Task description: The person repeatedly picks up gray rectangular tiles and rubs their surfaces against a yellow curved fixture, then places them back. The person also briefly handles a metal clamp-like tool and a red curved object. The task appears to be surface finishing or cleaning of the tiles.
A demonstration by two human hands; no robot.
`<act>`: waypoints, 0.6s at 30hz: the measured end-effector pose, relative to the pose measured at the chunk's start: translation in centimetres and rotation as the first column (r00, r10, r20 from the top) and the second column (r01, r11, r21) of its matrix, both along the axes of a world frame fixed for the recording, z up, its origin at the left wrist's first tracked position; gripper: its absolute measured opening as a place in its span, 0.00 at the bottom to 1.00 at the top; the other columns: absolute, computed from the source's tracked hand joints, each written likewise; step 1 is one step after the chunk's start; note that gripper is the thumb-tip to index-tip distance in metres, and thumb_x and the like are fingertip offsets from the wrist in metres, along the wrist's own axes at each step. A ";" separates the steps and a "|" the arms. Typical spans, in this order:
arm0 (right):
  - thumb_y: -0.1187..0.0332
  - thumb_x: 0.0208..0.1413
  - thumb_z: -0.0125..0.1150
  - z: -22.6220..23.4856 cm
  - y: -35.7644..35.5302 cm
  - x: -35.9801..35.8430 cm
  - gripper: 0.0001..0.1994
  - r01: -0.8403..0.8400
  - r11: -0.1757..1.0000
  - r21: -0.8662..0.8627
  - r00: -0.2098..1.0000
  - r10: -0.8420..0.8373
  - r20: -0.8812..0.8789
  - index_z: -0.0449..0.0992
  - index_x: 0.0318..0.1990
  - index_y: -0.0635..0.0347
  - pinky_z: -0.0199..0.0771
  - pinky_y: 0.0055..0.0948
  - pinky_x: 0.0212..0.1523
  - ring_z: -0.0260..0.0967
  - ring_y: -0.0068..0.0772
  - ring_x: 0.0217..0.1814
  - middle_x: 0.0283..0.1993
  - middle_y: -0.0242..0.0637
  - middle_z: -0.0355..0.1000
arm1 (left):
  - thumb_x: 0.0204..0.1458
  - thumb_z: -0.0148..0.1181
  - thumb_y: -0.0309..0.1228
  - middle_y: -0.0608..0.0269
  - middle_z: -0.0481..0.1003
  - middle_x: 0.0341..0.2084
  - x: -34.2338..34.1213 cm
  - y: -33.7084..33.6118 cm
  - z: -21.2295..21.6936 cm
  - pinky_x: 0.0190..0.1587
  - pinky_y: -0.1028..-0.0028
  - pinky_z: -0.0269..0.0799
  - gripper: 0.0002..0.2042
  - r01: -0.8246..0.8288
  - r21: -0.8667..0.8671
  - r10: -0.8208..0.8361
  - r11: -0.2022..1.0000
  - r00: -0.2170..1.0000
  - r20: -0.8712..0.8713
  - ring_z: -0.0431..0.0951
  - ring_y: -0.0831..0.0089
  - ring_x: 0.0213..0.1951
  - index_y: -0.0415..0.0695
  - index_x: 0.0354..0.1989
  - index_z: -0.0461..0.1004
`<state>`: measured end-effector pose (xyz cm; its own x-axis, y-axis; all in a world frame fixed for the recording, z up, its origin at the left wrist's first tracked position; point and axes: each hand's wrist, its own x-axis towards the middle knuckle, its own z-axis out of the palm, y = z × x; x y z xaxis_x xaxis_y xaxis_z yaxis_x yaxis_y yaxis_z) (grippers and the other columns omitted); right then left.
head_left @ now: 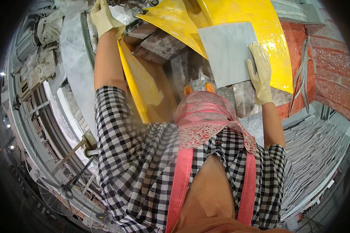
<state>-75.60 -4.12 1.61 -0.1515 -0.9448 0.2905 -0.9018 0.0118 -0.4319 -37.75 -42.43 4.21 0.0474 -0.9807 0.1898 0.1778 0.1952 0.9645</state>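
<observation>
A smooth pale grey stone-like tile (227, 54) lies partly over a shiny yellow sheet (274, 46), its near edge jutting past the sheet toward me. My right hand (260, 72), in a cream rubber glove, rests flat along the tile's right edge. Its thumb is spread away from the fingers and lies over the tile's face. Far up at the left, my left hand (105, 18) wears a matching glove. Its fingers are bent together beside a small dark fitting (112, 2), and the picture's upper edge cuts them off. What they grip, if anything, is hidden.
Another yellow panel (138, 85) slants down beside my left arm. At the right are red woven sacking (332, 66) with loose pale straps (302, 75) and a large stack of thin slabs (315, 159). A fan (54, 194) stands at the lower left.
</observation>
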 end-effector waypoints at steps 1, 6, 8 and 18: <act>0.68 0.64 0.59 0.0 0.1 0.0 0.22 0.002 1.000 -0.002 1.000 -0.002 0.004 0.73 0.65 0.58 0.57 0.47 0.74 0.61 0.54 0.75 0.69 0.50 0.69 | 0.68 0.57 0.34 0.64 0.82 0.42 -0.2 0.1 -0.5 0.42 0.72 0.78 0.14 -0.020 0.042 0.021 0.999 0.999 -0.033 0.80 0.72 0.40 0.45 0.58 0.77; 0.68 0.64 0.59 -0.5 0.4 -0.1 0.22 -0.002 1.000 -0.010 0.999 0.002 0.051 0.73 0.65 0.58 0.57 0.46 0.74 0.61 0.55 0.74 0.69 0.50 0.69 | 0.67 0.58 0.37 0.66 0.82 0.34 1.5 -0.4 -0.5 0.29 0.70 0.75 0.13 -0.106 0.067 0.083 0.992 0.954 0.288 0.78 0.73 0.28 0.47 0.55 0.80; 0.68 0.64 0.59 -0.8 0.4 -0.3 0.21 -0.001 1.000 -0.013 0.999 0.001 0.034 0.74 0.65 0.58 0.57 0.46 0.74 0.62 0.55 0.74 0.69 0.50 0.69 | 0.66 0.57 0.37 0.60 0.81 0.24 2.7 -1.0 0.2 0.21 0.63 0.72 0.13 -0.248 -0.032 0.201 0.968 0.697 0.689 0.78 0.67 0.19 0.45 0.52 0.81; 0.71 0.63 0.58 -2.5 -2.0 -1.5 0.23 -0.023 1.000 -0.010 0.999 0.023 -0.025 0.71 0.66 0.59 0.56 0.46 0.75 0.60 0.54 0.75 0.70 0.51 0.67 | 0.56 0.54 0.30 0.58 0.80 0.48 3.6 -0.2 -2.9 0.61 0.55 0.67 0.20 0.052 -0.521 0.523 0.852 -0.097 0.847 0.78 0.60 0.54 0.50 0.57 0.78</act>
